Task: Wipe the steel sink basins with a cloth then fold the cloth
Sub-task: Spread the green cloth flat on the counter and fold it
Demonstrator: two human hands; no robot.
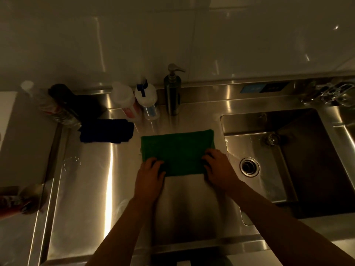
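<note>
The green cloth (176, 148) lay flat on the steel counter (92, 179), just beside the left rim of the sink basin (311, 160). From this I judged that the wiping was finished and the folding was the step in hand.

The left hand (148, 177) was on the near left corner of the cloth and the right hand (219, 169) on the near right corner. On both hands the fingers were bent down onto the fabric and seemed to pinch it (the thumbs were hidden under the hands and the light was weak, so the pinch is my judgement).

To fold well, both corners should rise together and at the same height. They should then travel away from the body until they meet the two far corners. Only when the edges match should a flat palm press the crease from the middle outward.

The cloth was probably damp and may cling to the steel, so a slow lift would keep the far half from sliding. The right corner was close to the basin rim and should not drift over it. A dark blue cloth (106, 130) lay near the far left corner, not touching, and needed no moving.
</note>
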